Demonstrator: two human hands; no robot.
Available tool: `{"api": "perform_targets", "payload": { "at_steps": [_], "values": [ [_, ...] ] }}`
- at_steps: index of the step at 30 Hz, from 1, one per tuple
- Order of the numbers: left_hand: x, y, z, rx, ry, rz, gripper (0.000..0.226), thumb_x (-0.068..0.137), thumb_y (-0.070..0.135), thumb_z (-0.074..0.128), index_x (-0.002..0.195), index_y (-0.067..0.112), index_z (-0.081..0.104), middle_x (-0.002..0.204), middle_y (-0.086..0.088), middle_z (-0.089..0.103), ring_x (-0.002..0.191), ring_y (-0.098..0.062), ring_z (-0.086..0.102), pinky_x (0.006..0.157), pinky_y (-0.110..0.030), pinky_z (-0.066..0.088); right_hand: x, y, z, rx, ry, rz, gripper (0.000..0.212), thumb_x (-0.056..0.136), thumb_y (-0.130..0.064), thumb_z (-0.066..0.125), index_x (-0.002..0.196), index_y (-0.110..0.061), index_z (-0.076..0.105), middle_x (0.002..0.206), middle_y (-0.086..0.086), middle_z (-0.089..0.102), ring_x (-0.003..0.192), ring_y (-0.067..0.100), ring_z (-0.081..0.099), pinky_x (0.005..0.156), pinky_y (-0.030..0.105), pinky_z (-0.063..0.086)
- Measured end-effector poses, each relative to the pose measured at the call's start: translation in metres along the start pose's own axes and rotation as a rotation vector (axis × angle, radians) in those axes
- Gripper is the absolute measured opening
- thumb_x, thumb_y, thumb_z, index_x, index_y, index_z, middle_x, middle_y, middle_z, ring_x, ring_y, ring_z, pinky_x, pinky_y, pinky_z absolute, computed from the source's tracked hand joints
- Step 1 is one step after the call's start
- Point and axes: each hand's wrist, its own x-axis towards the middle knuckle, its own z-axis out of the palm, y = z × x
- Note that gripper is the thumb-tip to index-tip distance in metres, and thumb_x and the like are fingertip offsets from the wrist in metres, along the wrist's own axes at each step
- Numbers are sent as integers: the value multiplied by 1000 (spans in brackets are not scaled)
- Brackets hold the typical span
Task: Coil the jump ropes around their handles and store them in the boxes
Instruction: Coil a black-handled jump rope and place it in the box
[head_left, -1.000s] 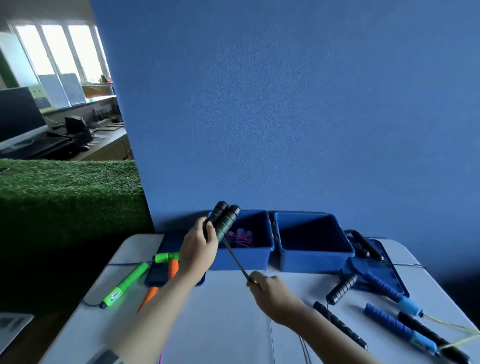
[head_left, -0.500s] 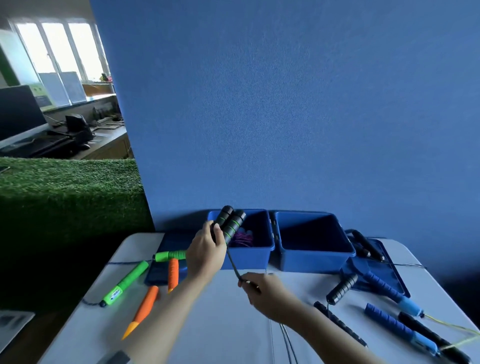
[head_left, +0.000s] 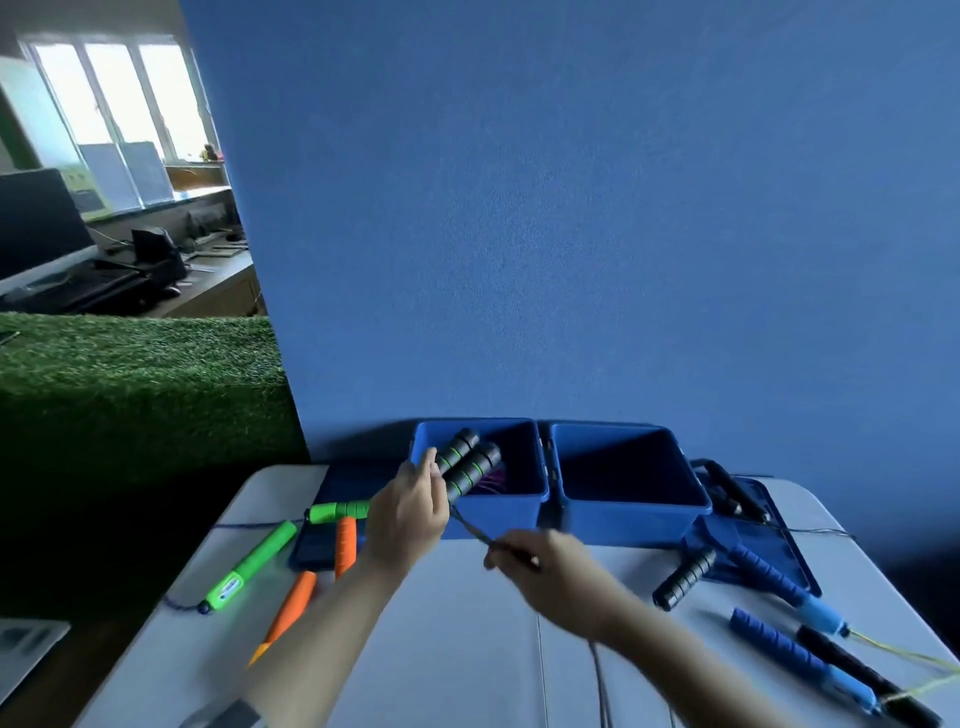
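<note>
From the head view, the left hand (head_left: 410, 514) grips a pair of black handles with green rings (head_left: 467, 467) held side by side. Its fingers (head_left: 423, 465) curl round the lower ends, and the upper ends stick out past the fingertips, tilted up and to the right over the front left corner of the left blue box (head_left: 480, 491). A dark rope (head_left: 470, 530) runs from the bottom of the handles, just below the left hand, down and to the right into the right hand (head_left: 545, 569). The right hand's fingers (head_left: 501, 556) are closed in a pinch on the rope, which passes through them; the hand is blurred, so the exact finger positions are unclear. Below the right forearm, thin strands of rope (head_left: 600, 680) trail toward the near edge of the white surface (head_left: 457, 649).

Something purple (head_left: 491, 483) lies inside the left box. The right blue box (head_left: 631, 480) stands touching it on the right. To the left on the surface lie green handles (head_left: 252, 564) and orange handles (head_left: 291, 605), partly on a dark blue lid (head_left: 322, 540). To the right lie a ribbed black handle (head_left: 685, 577), blue handles (head_left: 795, 652) and another black handle (head_left: 862, 675), near a second blue lid (head_left: 769, 540).
</note>
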Motion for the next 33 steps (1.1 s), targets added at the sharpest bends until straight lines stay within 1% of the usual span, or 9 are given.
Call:
{"api": "perform_targets", "payload": {
  "at_steps": [3,6,8,12,18,24,26,30,33],
  "values": [
    [-6,-5,5,36,-49,227,39,93,27,32,118,12,57,79,-10,66,53,-29,62,38,-28,43,17,1,-34,-54,0,-65,20,93,-21,49,84,-21,67,49,-12,47,47,-1,45,50,13,33],
    [-14,-6,10,-14,-136,482,41,100,32,27,128,11,49,81,-9,65,58,-27,62,42,-28,45,33,15,-54,-72,-30,-102,20,92,-20,52,76,-25,61,61,-7,58,56,2,52,58,17,39],
    [-21,-4,8,-88,-224,630,48,103,38,20,133,9,42,83,-10,63,63,-27,61,49,-29,47,43,24,-62,-77,-55,-109,16,93,-21,52,86,-19,66,78,-5,67,71,4,59,70,20,44],
    [-31,5,-3,-131,-290,766,65,93,61,41,132,10,39,87,-7,61,69,-24,61,56,-28,50,54,42,-67,-66,-114,-135,14,91,-22,59,98,-16,70,79,-11,64,65,-9,53,66,6,39],
    [-39,15,-15,-194,-216,706,61,84,50,59,132,17,42,90,-1,63,71,-21,62,59,-30,52,56,70,-58,300,-115,-26,8,80,-19,73,85,-26,74,81,4,72,72,2,59,73,17,47],
    [-42,16,-23,-231,-185,636,58,77,41,58,130,20,46,95,4,64,76,-15,61,64,-24,50,55,79,-39,399,-106,44,18,84,-7,67,100,-12,73,78,-13,73,75,-5,62,78,17,50],
    [-40,16,-25,-298,-161,566,56,78,39,57,131,25,43,104,6,64,86,-12,62,71,-24,50,52,76,-33,627,-105,153,23,85,9,52,95,1,70,70,-6,71,64,2,64,65,17,51],
    [-30,19,-28,-362,-88,411,55,83,45,51,133,21,47,120,7,61,103,-13,62,84,-29,51,39,72,-14,925,-126,216,16,88,2,50,77,-2,60,69,13,54,63,19,51,61,28,46],
    [-21,18,-29,-288,37,260,62,82,54,41,131,19,50,118,6,63,100,-19,63,79,-30,51,32,64,5,946,-103,219,18,96,-12,49,100,-2,63,68,11,55,62,20,52,69,33,46]
  ]
}}
